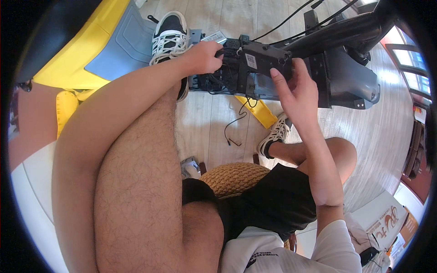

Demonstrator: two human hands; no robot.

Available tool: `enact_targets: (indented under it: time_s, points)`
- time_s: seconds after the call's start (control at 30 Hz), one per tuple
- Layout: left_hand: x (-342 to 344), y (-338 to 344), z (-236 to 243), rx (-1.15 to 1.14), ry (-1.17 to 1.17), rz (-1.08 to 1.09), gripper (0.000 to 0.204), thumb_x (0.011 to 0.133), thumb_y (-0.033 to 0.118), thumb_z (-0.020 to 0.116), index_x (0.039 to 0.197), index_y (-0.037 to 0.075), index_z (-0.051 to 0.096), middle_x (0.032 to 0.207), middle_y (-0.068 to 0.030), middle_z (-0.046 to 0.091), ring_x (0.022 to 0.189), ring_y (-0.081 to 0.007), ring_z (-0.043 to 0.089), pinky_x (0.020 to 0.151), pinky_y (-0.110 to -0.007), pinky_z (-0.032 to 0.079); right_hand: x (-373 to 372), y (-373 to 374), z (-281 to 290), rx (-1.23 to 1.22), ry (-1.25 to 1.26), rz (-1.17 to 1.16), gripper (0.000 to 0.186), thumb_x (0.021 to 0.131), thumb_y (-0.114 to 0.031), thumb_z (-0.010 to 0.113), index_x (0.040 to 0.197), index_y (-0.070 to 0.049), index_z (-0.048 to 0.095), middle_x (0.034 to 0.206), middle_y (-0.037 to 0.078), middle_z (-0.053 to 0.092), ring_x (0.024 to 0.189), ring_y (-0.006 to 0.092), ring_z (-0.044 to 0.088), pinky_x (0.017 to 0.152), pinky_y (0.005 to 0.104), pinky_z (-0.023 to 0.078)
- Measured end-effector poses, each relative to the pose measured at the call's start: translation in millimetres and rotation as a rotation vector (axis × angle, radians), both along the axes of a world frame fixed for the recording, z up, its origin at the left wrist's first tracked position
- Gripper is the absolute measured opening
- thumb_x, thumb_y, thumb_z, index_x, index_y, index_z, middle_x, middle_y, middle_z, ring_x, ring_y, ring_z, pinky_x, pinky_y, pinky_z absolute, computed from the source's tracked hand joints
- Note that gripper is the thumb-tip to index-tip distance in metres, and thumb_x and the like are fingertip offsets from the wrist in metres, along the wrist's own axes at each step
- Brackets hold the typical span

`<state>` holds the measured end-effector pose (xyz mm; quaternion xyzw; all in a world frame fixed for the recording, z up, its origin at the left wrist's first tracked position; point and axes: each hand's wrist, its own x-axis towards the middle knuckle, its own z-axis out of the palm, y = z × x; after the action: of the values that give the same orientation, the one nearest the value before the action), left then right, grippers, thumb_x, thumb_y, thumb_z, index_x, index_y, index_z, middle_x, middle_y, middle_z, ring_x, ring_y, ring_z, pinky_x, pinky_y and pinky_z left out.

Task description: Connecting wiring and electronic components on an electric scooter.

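Observation:
A long dark scooter deck frame (pixel 266 90) lies across the view with its inside exposed. My left hand (pixel 205 58) has its fingers closed at a bundle of black cables (pixel 231 60) in the left part of the frame. To the right of the cables sits a flat black box (pixel 268 59) with a small white label, slightly tilted. My right hand (pixel 300 88) is at the box's right end, thumb and forefinger spread apart. Its thumb tip meets or nearly meets the box's lower edge; the other fingers are partly hidden. A loose thin cable (pixel 236 123) hangs below the frame.
A yellow and grey scooter body panel (pixel 104 45) is at the upper left, beside my shoe (pixel 170 38). A thick black tube (pixel 337 34) and cables run to the upper right. A yellow strip (pixel 258 112) is under the frame. My legs straddle a woven stool (pixel 234 177).

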<state>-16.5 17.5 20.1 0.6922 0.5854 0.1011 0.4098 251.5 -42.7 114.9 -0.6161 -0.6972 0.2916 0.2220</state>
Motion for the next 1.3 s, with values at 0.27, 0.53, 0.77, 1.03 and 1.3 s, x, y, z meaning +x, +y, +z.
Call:
enact_targets:
  time_s: [0.27,0.53,0.77,1.03,1.3]
  points:
    - [-4,-4,-9,0.106,-0.068,-0.185,0.023,0.087,0.025,0.077,0.097,0.005,0.07,0.079,-0.0088,0.07,0.071,-0.0219,0.065,0.069,-0.036,0.051,-6,4,-1,0.497,0.129,0.18,0.039,0.091,-0.021,0.075,0.118,0.001,0.058,0.1,0.022,0.069,0.083,0.0364,0.07,0.074,0.0383,0.055]
    - [3,0,4,-0.115,0.268,-0.205,0.043,0.08,0.038,0.081,0.103,0.003,0.072,0.09,-0.0227,0.071,0.092,-0.0376,0.07,0.083,-0.042,0.055,-11,1,-16,0.209,0.276,0.047,0.039,0.092,-0.017,0.074,0.119,0.003,0.053,0.098,0.021,0.069,0.086,0.0319,0.071,0.076,0.0374,0.055]
    - [14,-15,27,0.45,-0.217,-0.229,0.102,0.065,0.029,0.094,0.15,0.008,0.042,0.121,-0.0172,0.067,0.114,-0.0319,0.063,0.101,-0.042,0.05,-25,-5,-49,-0.263,0.809,-0.284,0.033,0.099,-0.014,0.069,0.117,0.002,0.047,0.1,0.013,0.067,0.085,0.0143,0.066,0.071,0.0287,0.057]
    - [38,-33,34,0.202,0.08,-0.453,0.075,0.083,0.04,0.078,0.137,-0.001,0.045,0.1,-0.0279,0.068,0.088,-0.0449,0.069,0.076,-0.048,0.057,-34,-9,-101,-0.732,1.018,-0.403,0.031,0.102,-0.03,0.064,0.111,0.0,0.06,0.095,0.01,0.067,0.079,0.0155,0.067,0.068,0.0291,0.057]
    - [29,-51,9,0.007,0.596,-0.307,0.078,0.08,0.039,0.078,0.134,-0.006,0.044,0.099,-0.0284,0.068,0.091,-0.0447,0.07,0.08,-0.051,0.058,-19,-14,-173,-0.362,0.282,-0.396,0.028,0.092,-0.021,0.061,0.104,0.002,0.072,0.1,0.021,0.074,0.097,0.0381,0.07,0.088,0.0431,0.054]
